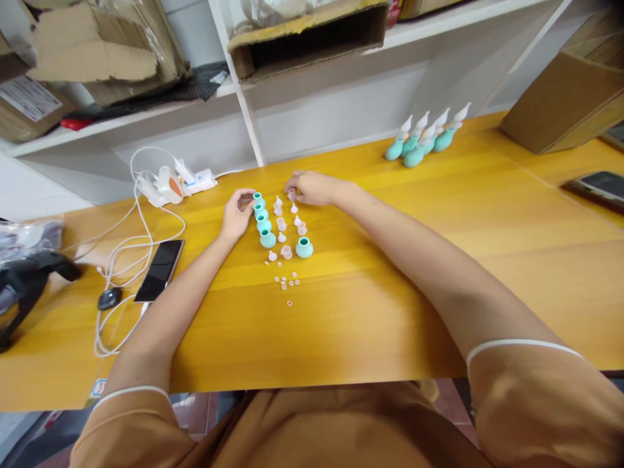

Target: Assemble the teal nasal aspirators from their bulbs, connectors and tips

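Note:
A row of turquoise rubber bulbs (268, 238) with open necks stands on the table. My left hand (238, 211) is at the far end of that row, its thumb and fingers closed on the farthest bulb (258, 197). Across from it, my right hand (312, 187) pinches a small pale pink cup-shaped part (292, 194). Between and below the hands stand more pink cups (286, 251) and small white pointed tips (272, 256). One separate turquoise bulb (304, 247) stands to the right of them. Several tiny rings (289, 303) lie scattered nearer to me.
Several assembled turquoise bulbs with white nozzles (414, 155) stand at the back right. A phone (160, 270), white cables (110, 260) and a power strip (201, 181) lie left. A cardboard box (568, 94) and another phone (598, 185) are right. Shelves with boxes (307, 49) rise behind.

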A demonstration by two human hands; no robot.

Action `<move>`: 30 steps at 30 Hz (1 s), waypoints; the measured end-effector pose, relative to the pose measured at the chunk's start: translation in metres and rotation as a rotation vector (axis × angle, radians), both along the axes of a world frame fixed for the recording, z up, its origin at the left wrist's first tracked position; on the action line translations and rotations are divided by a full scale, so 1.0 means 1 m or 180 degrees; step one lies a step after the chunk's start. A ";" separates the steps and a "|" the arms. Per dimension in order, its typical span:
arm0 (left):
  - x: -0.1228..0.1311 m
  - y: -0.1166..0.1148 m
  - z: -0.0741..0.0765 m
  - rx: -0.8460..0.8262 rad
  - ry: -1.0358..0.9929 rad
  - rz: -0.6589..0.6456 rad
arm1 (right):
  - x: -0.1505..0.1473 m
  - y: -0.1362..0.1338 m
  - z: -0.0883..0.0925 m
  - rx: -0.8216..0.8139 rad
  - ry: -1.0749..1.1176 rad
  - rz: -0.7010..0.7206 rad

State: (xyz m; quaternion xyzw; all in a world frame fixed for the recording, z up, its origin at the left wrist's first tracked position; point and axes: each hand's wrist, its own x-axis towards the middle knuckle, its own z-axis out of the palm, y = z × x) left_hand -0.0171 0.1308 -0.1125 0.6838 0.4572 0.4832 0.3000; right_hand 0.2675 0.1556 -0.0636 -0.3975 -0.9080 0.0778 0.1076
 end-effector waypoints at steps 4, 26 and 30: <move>-0.002 0.001 -0.001 0.0042 -0.0086 0.0061 | 0.009 0.004 0.011 0.0023 0.0150 -0.0098; 0.005 0.000 -0.002 -0.0374 -0.0722 0.0447 | 0.169 -0.001 0.047 0.0332 0.0678 -0.3481; 0.003 -0.001 0.005 -0.0242 -0.0891 0.0636 | 0.156 -0.010 0.075 0.0530 0.0753 -0.3205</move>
